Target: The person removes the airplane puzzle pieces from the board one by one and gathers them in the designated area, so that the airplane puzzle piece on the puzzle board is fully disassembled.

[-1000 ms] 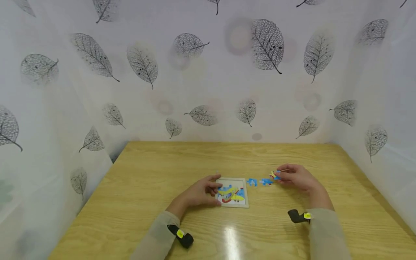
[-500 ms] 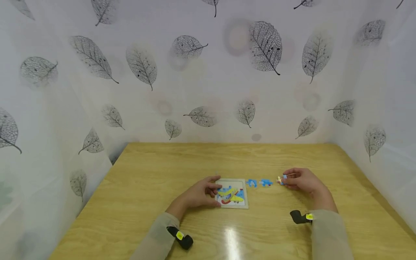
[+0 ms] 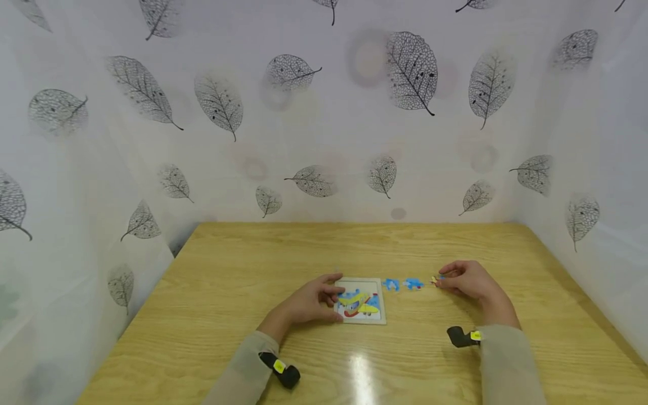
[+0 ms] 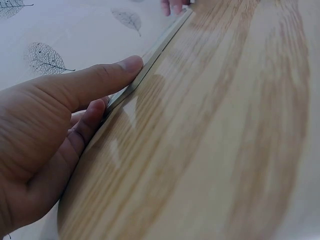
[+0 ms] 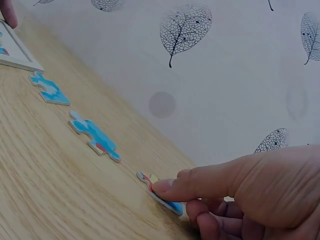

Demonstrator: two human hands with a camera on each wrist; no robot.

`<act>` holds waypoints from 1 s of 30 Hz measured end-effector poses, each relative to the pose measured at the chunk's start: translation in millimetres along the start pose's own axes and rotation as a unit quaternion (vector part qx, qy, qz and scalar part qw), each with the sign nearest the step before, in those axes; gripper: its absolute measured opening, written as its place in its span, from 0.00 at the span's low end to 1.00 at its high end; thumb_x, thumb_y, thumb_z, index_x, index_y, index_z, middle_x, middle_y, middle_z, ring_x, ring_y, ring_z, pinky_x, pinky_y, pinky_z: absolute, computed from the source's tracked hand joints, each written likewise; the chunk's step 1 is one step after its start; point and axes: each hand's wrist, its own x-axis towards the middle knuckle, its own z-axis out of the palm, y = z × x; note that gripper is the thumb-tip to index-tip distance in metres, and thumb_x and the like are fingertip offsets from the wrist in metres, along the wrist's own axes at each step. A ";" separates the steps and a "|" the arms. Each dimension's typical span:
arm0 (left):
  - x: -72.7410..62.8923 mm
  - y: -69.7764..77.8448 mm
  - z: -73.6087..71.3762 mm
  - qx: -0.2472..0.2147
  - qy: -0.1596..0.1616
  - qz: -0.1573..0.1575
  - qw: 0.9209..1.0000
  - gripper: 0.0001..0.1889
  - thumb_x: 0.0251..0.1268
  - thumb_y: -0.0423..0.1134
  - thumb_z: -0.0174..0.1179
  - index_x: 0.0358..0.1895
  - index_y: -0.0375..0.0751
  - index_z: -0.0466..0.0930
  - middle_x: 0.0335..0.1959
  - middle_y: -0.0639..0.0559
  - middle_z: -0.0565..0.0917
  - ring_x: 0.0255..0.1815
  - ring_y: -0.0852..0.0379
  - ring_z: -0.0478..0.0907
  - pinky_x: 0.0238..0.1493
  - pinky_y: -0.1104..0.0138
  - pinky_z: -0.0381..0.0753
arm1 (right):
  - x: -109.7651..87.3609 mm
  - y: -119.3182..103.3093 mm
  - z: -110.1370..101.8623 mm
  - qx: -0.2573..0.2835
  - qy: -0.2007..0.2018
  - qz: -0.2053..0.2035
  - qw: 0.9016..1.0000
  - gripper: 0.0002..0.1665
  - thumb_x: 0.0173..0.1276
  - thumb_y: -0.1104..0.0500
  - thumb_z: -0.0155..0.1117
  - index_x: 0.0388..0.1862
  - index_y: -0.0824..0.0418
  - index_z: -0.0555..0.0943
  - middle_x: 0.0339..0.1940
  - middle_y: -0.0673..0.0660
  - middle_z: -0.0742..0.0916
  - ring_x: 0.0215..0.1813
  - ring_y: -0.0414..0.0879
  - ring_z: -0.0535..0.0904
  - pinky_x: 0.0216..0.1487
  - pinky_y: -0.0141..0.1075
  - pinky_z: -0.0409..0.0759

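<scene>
A small square puzzle board (image 3: 373, 315) with a yellow aeroplane picture lies on the wooden table (image 3: 304, 253). My left hand (image 3: 311, 302) holds its left edge, thumb along the rim (image 4: 150, 57) and fingers on top. Two blue puzzle pieces (image 3: 391, 284) (image 3: 413, 283) lie in a row right of the board, also seen in the right wrist view (image 5: 50, 89) (image 5: 95, 136). A third piece (image 3: 434, 279) (image 5: 172, 204) lies flat at the row's right end. My right hand (image 3: 468, 281) pinches it, one finger on top (image 5: 210, 180) and the others curled at its end.
White sheets printed with grey leaves (image 3: 324, 112) wall the table in at the back and both sides. Bare wood stretches behind the board and toward the left and right edges. Black wrist cameras sit on both sleeves (image 3: 283, 371) (image 3: 460, 336).
My right hand has carried the third piece a little to the right and set it down on the table beside the two blue pieces. The left hand and board have stayed put.
</scene>
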 end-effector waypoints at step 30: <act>1.9 0.1 -1.0 -0.009 -0.005 0.006 1.000 0.34 0.54 0.43 0.76 0.66 0.41 0.77 0.75 0.58 0.65 0.48 0.60 0.75 0.50 0.74 0.76 | 4.9 -29.2 13.0 0.062 -0.085 -0.080 0.991 0.36 0.72 0.50 0.65 0.69 0.71 0.71 0.59 0.65 0.83 0.50 0.48 0.84 0.52 0.39 0.84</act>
